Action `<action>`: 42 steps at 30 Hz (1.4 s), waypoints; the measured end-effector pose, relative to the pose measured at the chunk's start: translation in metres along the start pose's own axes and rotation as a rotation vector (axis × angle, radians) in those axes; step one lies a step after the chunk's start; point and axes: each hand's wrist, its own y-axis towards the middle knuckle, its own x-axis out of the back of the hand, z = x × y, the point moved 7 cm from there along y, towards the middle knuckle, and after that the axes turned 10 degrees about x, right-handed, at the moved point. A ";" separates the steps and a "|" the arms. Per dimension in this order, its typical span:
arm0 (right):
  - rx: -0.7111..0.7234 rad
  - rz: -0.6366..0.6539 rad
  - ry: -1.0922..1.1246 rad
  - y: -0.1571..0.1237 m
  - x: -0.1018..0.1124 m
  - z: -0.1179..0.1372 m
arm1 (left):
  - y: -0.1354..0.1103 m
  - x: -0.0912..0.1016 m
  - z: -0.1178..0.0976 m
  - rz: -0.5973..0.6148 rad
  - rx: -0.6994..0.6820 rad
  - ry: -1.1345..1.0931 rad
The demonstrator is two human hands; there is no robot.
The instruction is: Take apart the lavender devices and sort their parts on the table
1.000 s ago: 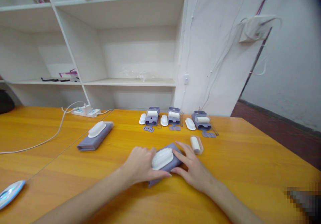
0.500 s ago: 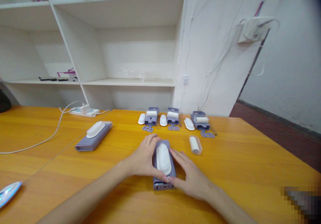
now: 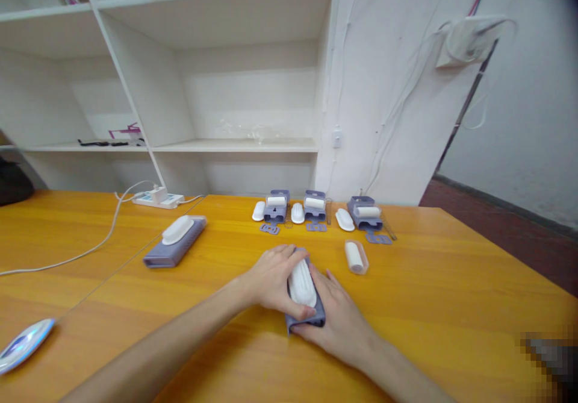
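Observation:
A purple-grey plastic case [image 3: 320, 315] with a white ribbed oval piece [image 3: 301, 284] on its top is gripped from both sides in front of me. My left hand [image 3: 280, 279] wraps its left and upper side, with the thumb across the near end of the white piece. Along the right side lies my right hand [image 3: 336, 312], its thumb under the near end of the case. The case tilts, and the fingers hide much of its sides. Just beyond my right hand rests a white roll in a clear cover [image 3: 356, 257].
Several similar purple-grey cases [image 3: 365, 213] with white rolls, white oval pieces and flat purple parts line the table's back. Another case [image 3: 174, 246] with a white oval top lies left. A power strip [image 3: 159, 198] with a white cable and a shiny oval object [image 3: 26, 344] are farther left.
The case has been turned and tilted, so its near end with openings no longer faces me. My right thumb has moved from the top edge to underneath. The view has shifted slightly.

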 end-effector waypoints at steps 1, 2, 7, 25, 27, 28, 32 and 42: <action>0.008 0.000 -0.002 0.000 0.000 0.001 | 0.000 -0.001 0.000 -0.007 0.003 0.006; 0.015 0.004 -0.004 0.000 -0.001 0.001 | 0.001 -0.001 0.001 -0.010 0.010 0.008; 0.016 0.058 -0.008 -0.004 -0.004 0.004 | -0.003 -0.003 0.006 -0.030 0.036 -0.033; -0.091 -0.122 -0.011 -0.009 0.028 -0.022 | 0.010 0.014 0.011 -0.150 0.139 0.189; -0.063 -0.094 0.071 -0.008 0.030 -0.030 | 0.015 0.019 0.011 -0.022 0.030 0.178; -0.052 -0.088 0.113 -0.008 0.031 -0.032 | 0.018 0.021 0.010 0.048 -0.016 0.178; -0.028 -0.076 0.221 -0.006 0.034 -0.035 | 0.033 0.025 -0.007 0.321 -0.060 0.309; 0.026 -0.093 0.279 -0.006 0.037 -0.032 | 0.053 0.006 -0.036 0.542 -0.041 0.446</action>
